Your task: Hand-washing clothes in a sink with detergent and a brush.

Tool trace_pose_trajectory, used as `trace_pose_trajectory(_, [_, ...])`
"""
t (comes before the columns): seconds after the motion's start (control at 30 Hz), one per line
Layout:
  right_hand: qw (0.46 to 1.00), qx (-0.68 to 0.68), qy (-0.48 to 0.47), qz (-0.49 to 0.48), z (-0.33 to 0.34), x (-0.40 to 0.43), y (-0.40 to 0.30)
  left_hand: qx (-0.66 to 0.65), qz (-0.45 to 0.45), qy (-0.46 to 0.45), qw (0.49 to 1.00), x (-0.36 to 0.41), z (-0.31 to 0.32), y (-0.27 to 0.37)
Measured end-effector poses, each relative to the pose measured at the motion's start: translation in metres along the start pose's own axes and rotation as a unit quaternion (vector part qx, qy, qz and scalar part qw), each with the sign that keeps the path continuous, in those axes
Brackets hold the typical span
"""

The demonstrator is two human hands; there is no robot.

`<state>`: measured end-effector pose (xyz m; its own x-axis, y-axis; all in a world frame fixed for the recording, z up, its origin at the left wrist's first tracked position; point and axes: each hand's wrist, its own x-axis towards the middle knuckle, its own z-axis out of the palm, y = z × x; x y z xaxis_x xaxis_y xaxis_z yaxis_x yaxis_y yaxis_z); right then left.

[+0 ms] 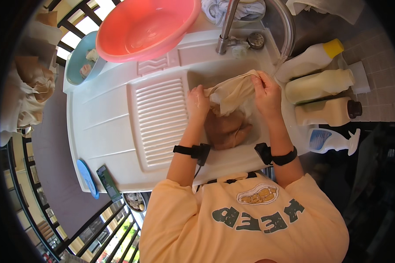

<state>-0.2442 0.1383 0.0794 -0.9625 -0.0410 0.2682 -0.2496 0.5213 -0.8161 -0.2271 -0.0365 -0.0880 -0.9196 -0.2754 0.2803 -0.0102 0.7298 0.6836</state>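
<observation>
A wet cream-coloured cloth (233,93) is stretched between my two hands above the basin of a white laundry sink (197,74). My left hand (197,102) grips its left end, close to the ribbed washboard (162,121). At the upper right, my right hand (267,93) pinches the other end between thumb and fingers. The cloth's middle sags towards a brown wet fabric (227,128) bunched in the basin below. Whether the two fabrics are joined is hidden by the folds.
A pink plastic basin (144,29) and a teal basin (80,62) holding small cloths stand at the back left. A metal faucet (222,42) rises behind the sink. Several bottles, including a spray bottle (330,141), line the right side. A phone (108,182) lies at the front left.
</observation>
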Motion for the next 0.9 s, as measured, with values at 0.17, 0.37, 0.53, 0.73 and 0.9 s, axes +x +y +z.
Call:
trace_pose_trajectory(0.17, [0.994,-0.034,0.048,-0.095,0.001,0.010,0.006,-0.070,-0.062,0.045,0.995,0.014,-0.033,0.019])
trace_pose_trajectory(0.37, [0.987,-0.150,-0.045,-0.025,0.033,-0.007,0.080,-0.245,-0.140,-0.026,0.959,0.032,-0.058,0.048])
trace_pose_trajectory(0.53, [0.689,0.470,-0.314,0.454,0.056,-0.021,0.078,-0.187,-0.059,-0.107,0.975,0.013,-0.059,0.088])
trace_pose_trajectory(0.73, [0.774,0.496,-0.146,0.364,0.051,-0.019,0.078,-0.187,0.124,-0.168,0.960,-0.055,-0.048,0.091])
trace_pose_trajectory(0.9, [0.824,0.448,-0.168,0.303,0.016,-0.019,0.048,-0.355,-0.319,-0.258,0.840,-0.047,-0.044,0.064])
